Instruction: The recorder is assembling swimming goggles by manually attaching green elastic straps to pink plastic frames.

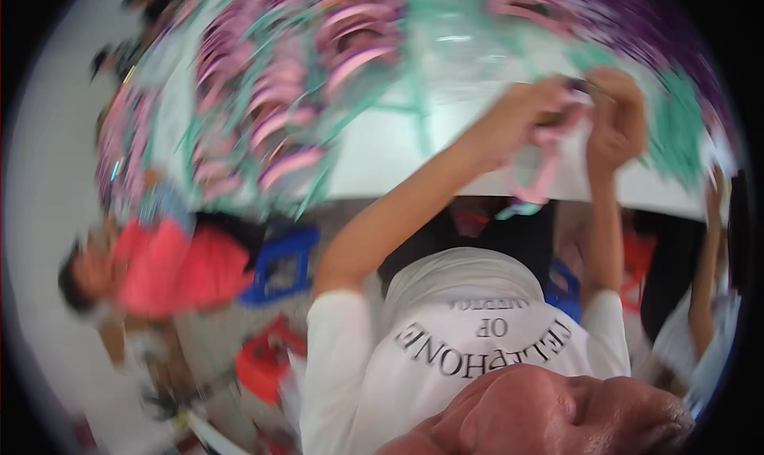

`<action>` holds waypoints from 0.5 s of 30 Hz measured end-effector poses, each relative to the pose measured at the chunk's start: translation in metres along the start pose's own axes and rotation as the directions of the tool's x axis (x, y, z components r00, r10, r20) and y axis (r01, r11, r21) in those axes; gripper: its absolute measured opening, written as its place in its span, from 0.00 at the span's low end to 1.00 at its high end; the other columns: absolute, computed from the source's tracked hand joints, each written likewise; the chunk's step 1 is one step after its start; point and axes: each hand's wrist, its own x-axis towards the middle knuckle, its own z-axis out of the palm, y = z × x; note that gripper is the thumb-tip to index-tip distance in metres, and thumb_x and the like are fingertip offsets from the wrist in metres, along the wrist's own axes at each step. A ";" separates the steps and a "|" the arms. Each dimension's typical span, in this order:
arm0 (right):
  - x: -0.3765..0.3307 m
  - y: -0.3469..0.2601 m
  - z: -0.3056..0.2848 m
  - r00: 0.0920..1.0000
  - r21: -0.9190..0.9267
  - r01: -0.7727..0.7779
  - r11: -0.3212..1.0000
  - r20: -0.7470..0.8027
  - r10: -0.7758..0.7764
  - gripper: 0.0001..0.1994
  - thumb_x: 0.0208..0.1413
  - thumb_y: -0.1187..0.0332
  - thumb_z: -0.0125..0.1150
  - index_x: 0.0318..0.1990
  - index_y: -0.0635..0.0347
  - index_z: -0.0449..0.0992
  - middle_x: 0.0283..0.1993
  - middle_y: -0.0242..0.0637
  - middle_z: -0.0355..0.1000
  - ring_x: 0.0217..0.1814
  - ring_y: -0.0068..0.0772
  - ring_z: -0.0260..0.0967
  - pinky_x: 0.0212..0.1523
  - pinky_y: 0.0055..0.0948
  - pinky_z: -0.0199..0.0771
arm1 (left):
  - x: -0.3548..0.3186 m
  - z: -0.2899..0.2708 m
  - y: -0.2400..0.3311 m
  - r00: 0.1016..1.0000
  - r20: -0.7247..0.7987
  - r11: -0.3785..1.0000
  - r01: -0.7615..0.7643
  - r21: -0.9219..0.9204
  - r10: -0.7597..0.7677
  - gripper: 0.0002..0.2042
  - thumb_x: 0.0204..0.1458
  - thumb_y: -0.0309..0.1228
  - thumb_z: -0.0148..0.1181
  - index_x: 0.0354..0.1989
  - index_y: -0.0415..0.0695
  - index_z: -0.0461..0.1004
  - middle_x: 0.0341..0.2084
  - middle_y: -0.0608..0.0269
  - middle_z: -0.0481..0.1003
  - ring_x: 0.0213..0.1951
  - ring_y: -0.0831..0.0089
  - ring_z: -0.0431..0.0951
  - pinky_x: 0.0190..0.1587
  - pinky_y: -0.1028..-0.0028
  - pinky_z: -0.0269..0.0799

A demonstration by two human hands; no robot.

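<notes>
The picture is blurred by motion. My left hand (532,109) and my right hand (617,117) are raised close together over the near edge of a white table (398,149). Between them they grip a pink loop-shaped piece (545,165) that hangs down from the fingers, with a small teal bit (517,210) at its lower end. What the piece is cannot be told. My white sleeves and shirt fill the lower middle.
Heaps of pink and teal pieces (286,97) cover the table's left and far side, more teal and purple ones (676,121) lie at the right. A person in a red top (175,268) is at the left, another person's arm (704,280) at the right. A blue stool (278,268) and a red stool (267,359) stand below.
</notes>
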 end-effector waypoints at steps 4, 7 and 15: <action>0.023 -0.062 0.009 0.975 0.483 -0.072 0.873 -0.151 0.164 0.06 0.58 0.83 0.60 0.40 0.65 0.73 0.39 0.39 0.75 0.40 0.32 0.74 0.43 0.29 0.77 | -0.030 -0.018 0.028 0.975 -0.214 0.969 -0.006 0.249 0.061 0.28 0.69 0.52 0.42 0.39 0.36 0.76 0.26 0.69 0.70 0.27 0.80 0.67 0.33 0.75 0.69; 0.031 -0.077 -0.048 0.917 0.771 0.014 0.637 -0.264 0.300 0.03 0.64 0.76 0.59 0.41 0.61 0.71 0.42 0.37 0.73 0.42 0.28 0.70 0.43 0.26 0.75 | -0.042 -0.033 0.044 0.938 -0.335 0.976 -0.019 0.216 0.092 0.27 0.70 0.51 0.43 0.42 0.35 0.77 0.29 0.66 0.74 0.29 0.78 0.70 0.33 0.75 0.70; 0.010 -0.038 -0.037 0.818 0.352 -0.574 0.740 0.280 0.502 0.11 0.65 0.67 0.52 0.44 0.65 0.75 0.44 0.38 0.74 0.49 0.29 0.71 0.53 0.29 0.69 | -0.071 -0.027 0.081 0.923 -0.157 0.445 -0.017 0.895 0.352 0.14 0.66 0.32 0.53 0.50 0.33 0.75 0.38 0.57 0.77 0.40 0.72 0.75 0.45 0.71 0.72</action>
